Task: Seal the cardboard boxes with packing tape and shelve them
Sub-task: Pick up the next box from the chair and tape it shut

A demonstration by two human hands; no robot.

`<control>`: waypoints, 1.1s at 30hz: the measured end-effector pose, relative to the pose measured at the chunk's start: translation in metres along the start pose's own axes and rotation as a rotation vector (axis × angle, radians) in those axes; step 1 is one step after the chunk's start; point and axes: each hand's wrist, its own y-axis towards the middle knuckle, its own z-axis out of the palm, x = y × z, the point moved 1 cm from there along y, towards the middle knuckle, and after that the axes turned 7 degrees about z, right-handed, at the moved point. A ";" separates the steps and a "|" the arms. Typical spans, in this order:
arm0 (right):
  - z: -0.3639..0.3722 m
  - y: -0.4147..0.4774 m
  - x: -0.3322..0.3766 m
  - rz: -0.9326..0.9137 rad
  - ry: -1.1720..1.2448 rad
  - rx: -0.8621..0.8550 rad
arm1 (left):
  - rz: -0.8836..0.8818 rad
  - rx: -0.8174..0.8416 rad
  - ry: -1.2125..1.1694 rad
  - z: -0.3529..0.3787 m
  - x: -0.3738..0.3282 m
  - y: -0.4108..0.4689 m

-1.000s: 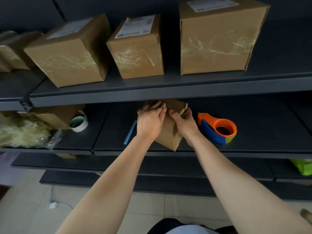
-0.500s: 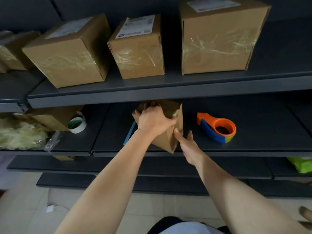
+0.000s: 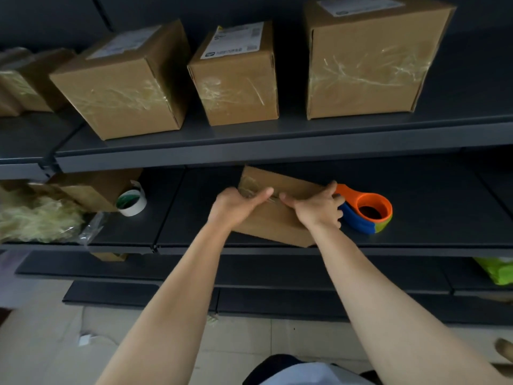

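Observation:
A small cardboard box (image 3: 277, 220) lies on the middle shelf (image 3: 416, 240), its long side now facing me, clear tape over its left end. My left hand (image 3: 236, 202) grips the box's left part, thumb stretched along the top. My right hand (image 3: 316, 207) grips its right part, thumb pointing at the left thumb, fingers curled over the far edge. An orange and blue tape dispenser (image 3: 366, 209) sits just right of the box, touching my right fingers.
Three taped boxes (image 3: 236, 76) with labels stand on the upper shelf (image 3: 277, 151). At the middle shelf's left are a white tape roll (image 3: 131, 200), a brown box (image 3: 91, 187) and pale straw-like filler (image 3: 36, 215). A green bag (image 3: 497, 269) lies lower right.
The box has been turned from standing on a corner to lying lengthwise. My right hand, which had dropped below it, is back up on its right side.

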 end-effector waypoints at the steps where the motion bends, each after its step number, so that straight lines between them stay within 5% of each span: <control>1: 0.003 -0.004 -0.003 -0.015 -0.052 -0.035 | -0.005 -0.036 0.048 0.009 0.004 0.001; 7: 0.008 -0.002 -0.012 -0.079 -0.142 -0.073 | -0.050 -0.042 -0.106 0.023 0.033 0.016; 13: 0.005 0.005 -0.027 -0.146 0.053 -0.022 | -0.098 -0.075 -0.192 0.023 0.050 0.017; 20: 0.020 -0.004 -0.018 -0.056 -0.020 -0.038 | -0.064 -0.189 0.302 0.041 0.022 0.011; 33: 0.007 0.013 -0.038 -0.140 0.189 -0.018 | -0.099 -0.356 0.011 0.032 0.042 0.030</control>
